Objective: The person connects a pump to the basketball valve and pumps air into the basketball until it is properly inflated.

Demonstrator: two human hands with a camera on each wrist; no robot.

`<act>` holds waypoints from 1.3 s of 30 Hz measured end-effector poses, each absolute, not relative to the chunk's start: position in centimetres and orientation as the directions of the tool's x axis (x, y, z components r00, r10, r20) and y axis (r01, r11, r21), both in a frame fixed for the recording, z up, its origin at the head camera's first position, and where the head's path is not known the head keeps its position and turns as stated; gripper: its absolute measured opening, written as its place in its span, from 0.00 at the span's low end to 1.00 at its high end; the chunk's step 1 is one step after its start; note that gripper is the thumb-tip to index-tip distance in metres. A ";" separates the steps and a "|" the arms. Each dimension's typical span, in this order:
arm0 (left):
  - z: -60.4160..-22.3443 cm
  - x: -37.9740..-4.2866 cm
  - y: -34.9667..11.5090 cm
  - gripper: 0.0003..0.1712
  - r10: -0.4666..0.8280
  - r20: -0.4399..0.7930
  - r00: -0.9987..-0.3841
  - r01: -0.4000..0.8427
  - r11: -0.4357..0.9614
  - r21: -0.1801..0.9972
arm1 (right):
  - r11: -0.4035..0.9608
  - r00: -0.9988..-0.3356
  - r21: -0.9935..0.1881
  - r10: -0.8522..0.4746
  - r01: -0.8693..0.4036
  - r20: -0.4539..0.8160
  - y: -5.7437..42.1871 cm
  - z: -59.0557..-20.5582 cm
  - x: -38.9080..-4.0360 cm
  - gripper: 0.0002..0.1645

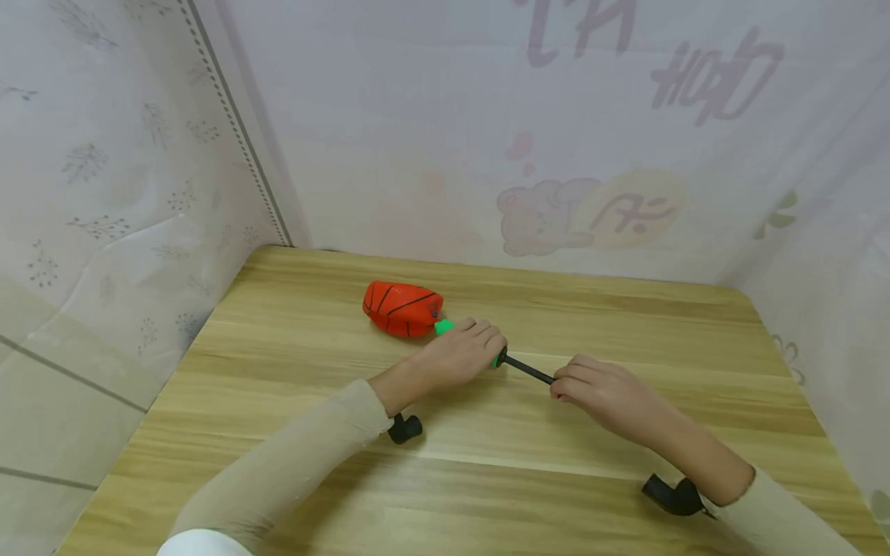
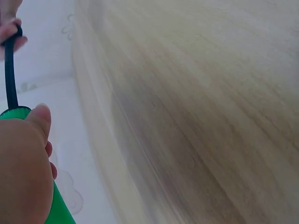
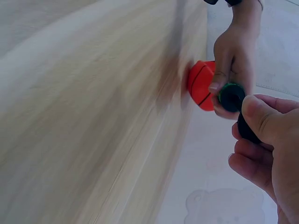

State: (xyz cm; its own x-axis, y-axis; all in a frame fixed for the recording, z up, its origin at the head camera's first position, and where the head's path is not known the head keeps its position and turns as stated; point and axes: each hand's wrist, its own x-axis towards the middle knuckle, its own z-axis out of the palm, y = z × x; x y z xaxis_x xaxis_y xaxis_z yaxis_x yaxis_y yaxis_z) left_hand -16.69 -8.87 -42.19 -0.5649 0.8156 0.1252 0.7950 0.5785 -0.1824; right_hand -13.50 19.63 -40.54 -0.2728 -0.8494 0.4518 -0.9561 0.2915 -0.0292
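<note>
A hand pump with a green barrel [image 2: 60, 210] and a black rod [image 1: 528, 369] is stretched between both hands above the table. My left hand [image 1: 459, 357] wraps its fingers round the green barrel. At the rod's other end, my right hand [image 1: 608, 394] grips the black handle [image 3: 246, 129], which the fingers partly cover. A good length of rod shows between the two hands. Beyond the left hand, a red ball with black lines [image 1: 402, 309], limp and out of round, lies on the table. The pump's green tip [image 1: 444, 327] meets the ball's right end.
The wood-grain table [image 1: 528, 486] runs back to a pale printed cloth wall [image 1: 389, 139]. Similar cloth hangs at the left and right sides. A black wrist mount [image 1: 405, 428] sits under the left wrist, and another black mount [image 1: 670, 496] under the right.
</note>
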 end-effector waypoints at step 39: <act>-42.0 -16.9 -10.3 0.07 0.836 0.161 -0.524 0.822 0.546 -0.160 | 0.257 -0.296 -0.147 -0.838 -0.955 0.458 20.4 -39.5 -12.1 0.21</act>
State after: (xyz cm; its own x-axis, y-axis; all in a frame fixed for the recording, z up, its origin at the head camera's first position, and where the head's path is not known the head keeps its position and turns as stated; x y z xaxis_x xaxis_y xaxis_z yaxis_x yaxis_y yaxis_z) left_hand -16.87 -10.30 -41.99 -0.5242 0.8362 0.1612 0.8223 0.5462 -0.1596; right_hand -12.08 20.43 -39.53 -0.2962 -0.8381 0.4580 -0.9551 0.2572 -0.1470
